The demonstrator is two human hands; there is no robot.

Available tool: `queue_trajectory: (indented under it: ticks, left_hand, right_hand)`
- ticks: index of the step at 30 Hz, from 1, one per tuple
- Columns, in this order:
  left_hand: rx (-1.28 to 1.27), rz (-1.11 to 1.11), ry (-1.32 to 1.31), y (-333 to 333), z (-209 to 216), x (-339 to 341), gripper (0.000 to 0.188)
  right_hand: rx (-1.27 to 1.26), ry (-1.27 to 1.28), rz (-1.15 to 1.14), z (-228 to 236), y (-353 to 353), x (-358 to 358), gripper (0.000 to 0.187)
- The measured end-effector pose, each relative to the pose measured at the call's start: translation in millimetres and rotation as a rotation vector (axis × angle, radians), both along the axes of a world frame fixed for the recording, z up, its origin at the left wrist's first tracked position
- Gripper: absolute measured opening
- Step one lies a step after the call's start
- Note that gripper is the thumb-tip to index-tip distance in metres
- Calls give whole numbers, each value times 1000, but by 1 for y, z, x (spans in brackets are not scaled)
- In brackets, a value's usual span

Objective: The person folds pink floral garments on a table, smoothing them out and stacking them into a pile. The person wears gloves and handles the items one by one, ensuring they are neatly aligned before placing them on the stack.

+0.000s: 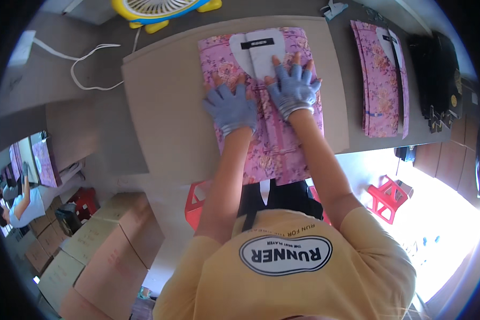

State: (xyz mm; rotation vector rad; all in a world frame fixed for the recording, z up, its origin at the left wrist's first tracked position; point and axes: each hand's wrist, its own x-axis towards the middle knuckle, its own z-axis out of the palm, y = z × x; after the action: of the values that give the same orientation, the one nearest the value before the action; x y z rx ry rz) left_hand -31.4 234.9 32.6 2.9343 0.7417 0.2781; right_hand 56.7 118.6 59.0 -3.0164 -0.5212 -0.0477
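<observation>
In front of me a pink floral garment (274, 160), folded into a long rectangle, lies on a brown cardboard sheet (170, 112). Its white inner neck part, with a black label (257, 43), faces up at the far end. My left hand (231, 108), in a blue-grey fingerless glove, rests on the garment's left side with the fingers spread. Gloved the same way, my right hand (294, 88) presses flat beside the white neck part, its fingers apart. Neither hand grips anything. The garment's near end hangs toward the table's front edge.
More folded pink floral garments (377, 80) lie to the right, beside a stack of black items (436, 74). A yellow and blue fan (165, 8) stands at the back. Cardboard boxes (109, 234) and a red stool (388, 198) are on the floor. Another person (24, 205) works at far left.
</observation>
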Motion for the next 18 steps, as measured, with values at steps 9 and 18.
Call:
queue_trajectory:
  ticks: [9,18]
  left_hand:
    - [116,-16,-57,-3,-10,3,37]
    - [85,-45,-39,-1,-12,1,41]
  right_hand:
    - [26,-148,17,-42,8,-5,53]
    - [31,-142,11,-38,7,-4,56]
